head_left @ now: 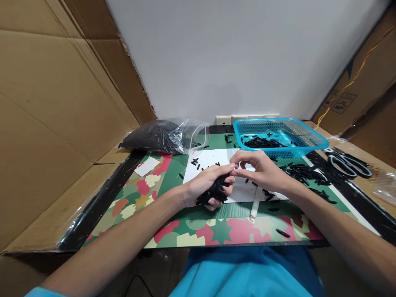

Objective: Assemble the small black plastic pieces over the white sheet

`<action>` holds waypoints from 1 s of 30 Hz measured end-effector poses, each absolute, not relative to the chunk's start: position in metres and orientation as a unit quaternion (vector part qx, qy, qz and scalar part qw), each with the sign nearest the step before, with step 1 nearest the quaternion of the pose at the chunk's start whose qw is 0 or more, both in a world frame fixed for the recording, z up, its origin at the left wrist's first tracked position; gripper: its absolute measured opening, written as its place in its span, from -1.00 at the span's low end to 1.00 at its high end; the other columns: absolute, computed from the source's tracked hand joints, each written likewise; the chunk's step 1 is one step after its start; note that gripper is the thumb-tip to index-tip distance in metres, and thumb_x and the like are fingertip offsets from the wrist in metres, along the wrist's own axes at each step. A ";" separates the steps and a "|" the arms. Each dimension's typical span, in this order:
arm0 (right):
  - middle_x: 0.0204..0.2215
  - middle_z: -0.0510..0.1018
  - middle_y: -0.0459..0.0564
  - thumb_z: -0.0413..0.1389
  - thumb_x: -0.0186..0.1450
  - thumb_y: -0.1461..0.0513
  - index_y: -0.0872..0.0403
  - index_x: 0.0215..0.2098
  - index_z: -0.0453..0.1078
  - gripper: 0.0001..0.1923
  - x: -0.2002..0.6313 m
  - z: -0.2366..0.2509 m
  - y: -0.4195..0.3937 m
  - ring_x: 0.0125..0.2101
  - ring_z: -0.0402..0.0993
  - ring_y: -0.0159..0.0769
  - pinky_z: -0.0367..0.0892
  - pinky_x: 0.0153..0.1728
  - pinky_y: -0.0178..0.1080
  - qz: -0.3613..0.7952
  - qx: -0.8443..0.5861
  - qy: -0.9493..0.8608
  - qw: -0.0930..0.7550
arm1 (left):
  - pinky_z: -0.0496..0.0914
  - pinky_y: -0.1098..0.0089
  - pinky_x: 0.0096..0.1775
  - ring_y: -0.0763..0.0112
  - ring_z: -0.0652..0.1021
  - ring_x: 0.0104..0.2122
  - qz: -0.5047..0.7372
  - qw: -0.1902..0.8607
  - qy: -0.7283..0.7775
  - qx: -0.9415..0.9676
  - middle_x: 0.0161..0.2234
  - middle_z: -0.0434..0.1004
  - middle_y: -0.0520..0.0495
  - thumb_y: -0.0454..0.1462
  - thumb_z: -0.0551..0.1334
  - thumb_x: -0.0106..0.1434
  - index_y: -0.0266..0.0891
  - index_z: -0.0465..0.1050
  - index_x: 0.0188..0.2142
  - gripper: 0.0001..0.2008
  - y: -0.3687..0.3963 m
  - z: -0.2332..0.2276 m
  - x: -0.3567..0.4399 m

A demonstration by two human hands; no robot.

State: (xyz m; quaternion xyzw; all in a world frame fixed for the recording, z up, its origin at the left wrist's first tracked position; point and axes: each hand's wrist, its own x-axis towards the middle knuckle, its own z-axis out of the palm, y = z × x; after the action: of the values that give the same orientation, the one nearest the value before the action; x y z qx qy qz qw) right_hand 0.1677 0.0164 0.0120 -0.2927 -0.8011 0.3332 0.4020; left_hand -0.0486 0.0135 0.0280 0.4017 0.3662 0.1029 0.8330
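My left hand (213,183) is wrapped round a thick bundle of small black slender pieces (213,194), whose ends stick out below the palm. Thumb and fingertips of my right hand (252,167) are pinched together at the left thumb tip; whatever lies between them is too small to make out. Both hands are above a white sheet (241,192) with loose black pieces scattered on it. Just below the right hand lies a narrow pale strip (255,204). A heap of the same black pieces (305,174) is beside the right forearm.
A blue plastic basket (321,142) with black pieces inside stands at the back right. Behind the left hand lies a clear zip bag (154,136) full of dark material. Scissors (343,163) rest at the right edge. Cardboard walls (55,90) flank the patterned board (188,239).
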 end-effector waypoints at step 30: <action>-0.32 0.56 -0.03 0.24 0.41 0.06 0.05 -0.19 0.53 -0.78 0.163 0.006 0.012 -0.44 0.51 -0.36 0.43 -0.54 -0.34 0.353 -0.338 -0.716 0.499 | 0.05 0.58 -0.75 0.63 0.20 -0.77 0.204 0.846 0.335 0.361 -0.54 0.12 0.21 -0.05 0.22 0.35 -0.14 0.07 -0.40 -0.63 0.008 0.036 -0.049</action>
State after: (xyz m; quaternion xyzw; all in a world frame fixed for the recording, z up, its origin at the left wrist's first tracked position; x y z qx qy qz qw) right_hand 0.1633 0.0116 0.0064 -0.3381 -0.7155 0.3535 0.4987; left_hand -0.0488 0.0078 0.0356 0.3611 0.3352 0.2042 0.8459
